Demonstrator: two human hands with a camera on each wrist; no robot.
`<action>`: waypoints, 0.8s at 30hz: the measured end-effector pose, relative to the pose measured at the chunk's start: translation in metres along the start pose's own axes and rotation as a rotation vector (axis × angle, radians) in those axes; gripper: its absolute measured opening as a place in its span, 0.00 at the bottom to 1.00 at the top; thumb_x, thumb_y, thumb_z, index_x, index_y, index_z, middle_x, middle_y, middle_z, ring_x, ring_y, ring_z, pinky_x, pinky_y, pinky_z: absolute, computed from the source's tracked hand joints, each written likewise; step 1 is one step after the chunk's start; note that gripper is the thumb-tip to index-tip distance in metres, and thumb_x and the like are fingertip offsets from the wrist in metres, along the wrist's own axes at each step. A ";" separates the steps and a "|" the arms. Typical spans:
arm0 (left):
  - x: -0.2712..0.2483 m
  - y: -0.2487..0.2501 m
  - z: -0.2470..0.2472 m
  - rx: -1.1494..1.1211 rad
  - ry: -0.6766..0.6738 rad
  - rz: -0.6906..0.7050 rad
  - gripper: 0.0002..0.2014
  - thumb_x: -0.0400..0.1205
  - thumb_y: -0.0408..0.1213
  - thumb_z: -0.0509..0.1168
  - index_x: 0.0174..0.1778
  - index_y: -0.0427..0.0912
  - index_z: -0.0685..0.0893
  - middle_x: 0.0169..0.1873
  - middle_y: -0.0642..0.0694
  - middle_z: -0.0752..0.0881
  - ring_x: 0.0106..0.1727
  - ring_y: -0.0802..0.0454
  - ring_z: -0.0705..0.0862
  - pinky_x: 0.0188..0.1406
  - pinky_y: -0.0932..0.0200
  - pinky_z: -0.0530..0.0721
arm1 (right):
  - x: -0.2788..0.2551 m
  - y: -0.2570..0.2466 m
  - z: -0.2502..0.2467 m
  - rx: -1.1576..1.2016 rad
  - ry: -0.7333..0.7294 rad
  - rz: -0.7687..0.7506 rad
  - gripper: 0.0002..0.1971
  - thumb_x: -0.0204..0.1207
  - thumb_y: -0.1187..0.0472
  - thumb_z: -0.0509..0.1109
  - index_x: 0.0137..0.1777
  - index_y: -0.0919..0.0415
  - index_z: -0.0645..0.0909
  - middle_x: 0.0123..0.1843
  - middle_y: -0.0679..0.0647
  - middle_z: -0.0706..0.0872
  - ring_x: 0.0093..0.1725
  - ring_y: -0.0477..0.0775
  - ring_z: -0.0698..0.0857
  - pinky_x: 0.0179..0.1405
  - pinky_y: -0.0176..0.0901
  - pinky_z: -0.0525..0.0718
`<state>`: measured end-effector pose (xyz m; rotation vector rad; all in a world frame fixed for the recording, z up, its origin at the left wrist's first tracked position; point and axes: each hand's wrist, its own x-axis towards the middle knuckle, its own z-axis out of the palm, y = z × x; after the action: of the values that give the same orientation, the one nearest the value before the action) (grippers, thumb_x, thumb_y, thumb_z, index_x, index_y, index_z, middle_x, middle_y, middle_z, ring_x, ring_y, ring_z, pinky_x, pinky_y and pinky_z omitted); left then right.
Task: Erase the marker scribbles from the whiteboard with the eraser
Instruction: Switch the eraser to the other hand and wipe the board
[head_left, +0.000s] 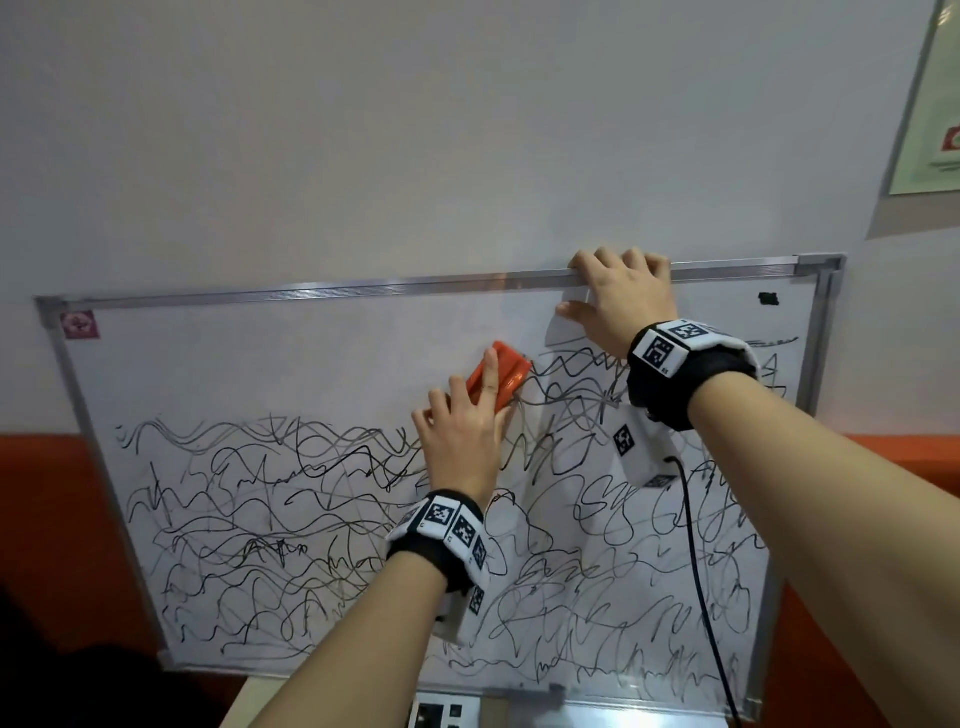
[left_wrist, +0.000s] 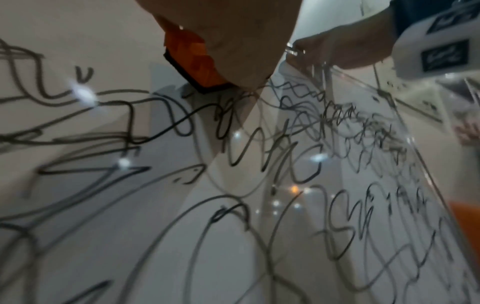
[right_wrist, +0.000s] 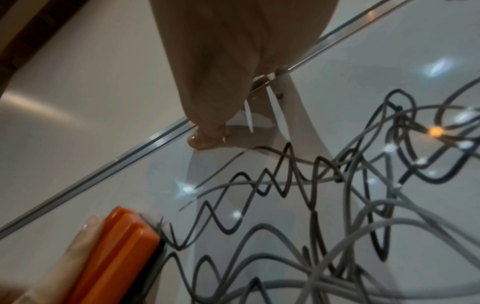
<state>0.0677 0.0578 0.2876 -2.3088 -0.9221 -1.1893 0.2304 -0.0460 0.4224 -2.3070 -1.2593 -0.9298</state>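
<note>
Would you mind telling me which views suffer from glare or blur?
Head: mostly sharp, edges bowed by the wide lens. Left wrist: scribbles smeared, bright glints on the whiteboard. Right wrist: glints too, eraser soft at the corner.

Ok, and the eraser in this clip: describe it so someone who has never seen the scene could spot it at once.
Start at the whiteboard leaning against the wall, its lower part covered in black scribbles. Near the middle of its upper half, at the edge of the wiped area, the left hand holds the eraser against the surface. It is the only orange block on the board, with a dark pad underneath.
</note>
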 end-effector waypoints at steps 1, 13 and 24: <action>-0.002 -0.004 0.002 0.020 0.012 0.029 0.38 0.80 0.54 0.67 0.84 0.48 0.64 0.50 0.39 0.78 0.44 0.42 0.77 0.42 0.43 0.80 | 0.000 0.000 0.000 0.000 -0.003 0.002 0.23 0.79 0.38 0.65 0.68 0.50 0.74 0.65 0.51 0.80 0.65 0.60 0.75 0.69 0.57 0.62; -0.016 -0.007 0.010 0.034 0.042 0.091 0.40 0.76 0.49 0.74 0.83 0.46 0.65 0.49 0.40 0.76 0.44 0.41 0.74 0.43 0.42 0.78 | 0.001 0.002 0.001 -0.018 0.010 0.001 0.23 0.79 0.38 0.65 0.68 0.50 0.74 0.63 0.50 0.80 0.64 0.59 0.75 0.68 0.56 0.62; 0.000 0.004 0.004 0.028 0.061 0.033 0.40 0.78 0.54 0.71 0.83 0.45 0.64 0.49 0.39 0.77 0.43 0.41 0.75 0.41 0.43 0.79 | 0.001 0.000 0.002 -0.022 0.013 0.013 0.23 0.79 0.38 0.66 0.68 0.50 0.73 0.65 0.50 0.81 0.65 0.59 0.75 0.68 0.55 0.62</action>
<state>0.0722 0.0571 0.2851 -2.2443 -0.8698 -1.2191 0.2320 -0.0442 0.4214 -2.3197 -1.2340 -0.9572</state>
